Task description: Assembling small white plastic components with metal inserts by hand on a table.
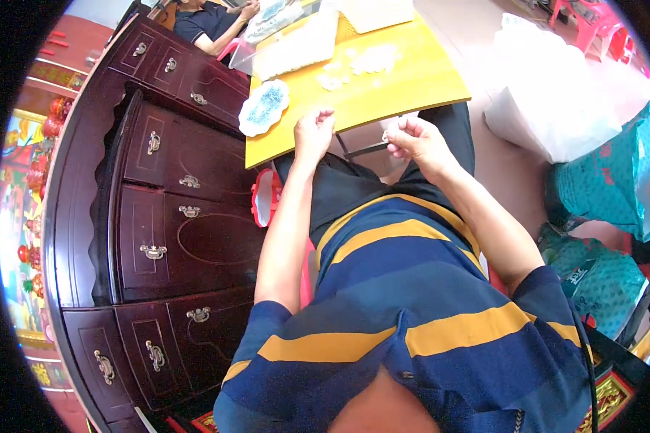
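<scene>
My right hand (420, 148) is closed in a pinch in front of the yellow table's near edge. A tiny whitish piece (385, 136) shows at its thumb and fingertips, too small to name. My left hand (313, 138) is held at the same edge with its fingers curled together; what they hold, if anything, cannot be made out. Beyond the hands, small white pieces (374, 60) lie loose on the yellow tabletop (412, 79). Nearest to my left hand is a white scalloped dish (264, 108) with something bluish, fine-grained in it.
A clear plastic box (296, 50) and a pale tray (375, 13) stand at the table's far side. Another person (208, 27) sits at the far left. Dark wooden drawers (188, 195) line the left. White sacks (549, 94) and teal bags (610, 180) stand at right.
</scene>
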Demonstrator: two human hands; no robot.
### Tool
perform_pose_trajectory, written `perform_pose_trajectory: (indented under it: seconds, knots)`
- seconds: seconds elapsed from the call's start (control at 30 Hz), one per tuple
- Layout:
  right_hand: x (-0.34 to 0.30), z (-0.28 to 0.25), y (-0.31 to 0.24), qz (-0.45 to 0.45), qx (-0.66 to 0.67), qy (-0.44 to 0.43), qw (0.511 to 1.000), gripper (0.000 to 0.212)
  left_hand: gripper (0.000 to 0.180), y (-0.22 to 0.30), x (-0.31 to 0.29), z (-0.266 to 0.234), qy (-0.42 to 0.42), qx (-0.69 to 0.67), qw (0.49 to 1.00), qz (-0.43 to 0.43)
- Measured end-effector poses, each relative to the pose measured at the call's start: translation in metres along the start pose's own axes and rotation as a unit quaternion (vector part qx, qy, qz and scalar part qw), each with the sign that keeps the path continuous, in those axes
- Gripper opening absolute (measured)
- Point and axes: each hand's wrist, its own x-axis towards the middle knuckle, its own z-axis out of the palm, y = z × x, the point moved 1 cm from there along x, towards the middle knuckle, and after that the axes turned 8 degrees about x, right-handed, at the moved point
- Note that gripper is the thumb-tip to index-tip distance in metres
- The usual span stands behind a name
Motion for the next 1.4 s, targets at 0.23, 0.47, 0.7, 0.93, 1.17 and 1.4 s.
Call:
perform_pose_trajectory:
  seconds: [0.23, 0.47, 0.7, 0.93, 1.17, 1.4]
  knots:
    - [0.005, -0.007, 0.000, -0.004, 0.016, 0.026, 1.000, 0.008, 0.024, -0.027, 0.047, 0.004, 0.058, 0.153, 0.986, 0.028]
    - [0.013, -0.020, -0.003, -0.018, 0.050, 0.026, 0.998, 0.008, 0.019, -0.032, 0.058, 0.001, 0.005, 0.171, 0.985, 0.037]
    - [0.013, -0.026, -0.001, -0.016, 0.022, 0.058, 0.998, 0.006, 0.017, -0.006, 0.088, 0.005, 0.007, 0.255, 0.956, 0.146]
    - [0.014, -0.030, 0.003, 0.008, -0.007, 0.088, 0.996, 0.007, 0.021, -0.010, 0.104, 0.027, -0.004, 0.272, 0.947, 0.172]
    - [0.022, -0.038, 0.005, 0.018, -0.038, 0.111, 0.993, 0.007, 0.018, -0.010, 0.120, 0.030, 0.018, 0.277, 0.943, 0.184]
    - [0.023, -0.041, 0.009, 0.019, -0.068, 0.129, 0.989, 0.007, 0.013, -0.001, 0.130, 0.034, -0.018, 0.370, 0.892, 0.259]
